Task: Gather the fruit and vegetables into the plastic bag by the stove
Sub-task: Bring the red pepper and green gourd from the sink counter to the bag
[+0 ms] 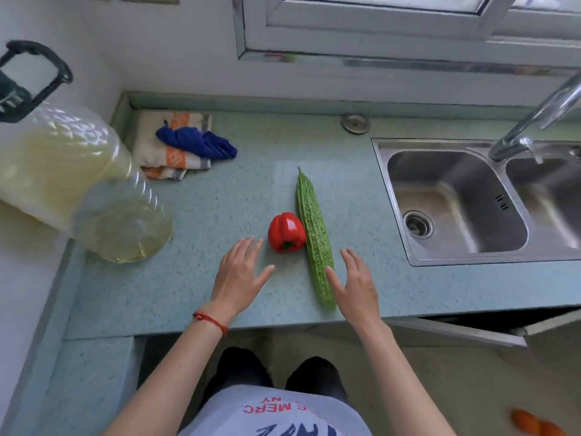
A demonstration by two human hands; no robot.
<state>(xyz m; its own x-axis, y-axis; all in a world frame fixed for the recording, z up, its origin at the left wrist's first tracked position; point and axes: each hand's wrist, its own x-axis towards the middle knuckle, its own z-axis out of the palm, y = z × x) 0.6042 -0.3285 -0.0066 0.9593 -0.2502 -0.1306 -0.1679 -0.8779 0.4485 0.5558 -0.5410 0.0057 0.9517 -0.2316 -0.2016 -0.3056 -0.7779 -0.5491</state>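
Note:
A red bell pepper lies on the pale green counter, touching a long bumpy green bitter gourd on its right. My left hand hovers just left of the pepper with fingers spread and straight, holding nothing. My right hand is to the right of the gourd's near end, fingers spread, its thumb at the gourd's side. No plastic bag or stove is in view.
A big oil jug with a black handle stands at the left. Folded cloths lie at the back. A steel double sink with a tap is on the right. An open cabinet door juts out below. Orange things lie on the floor.

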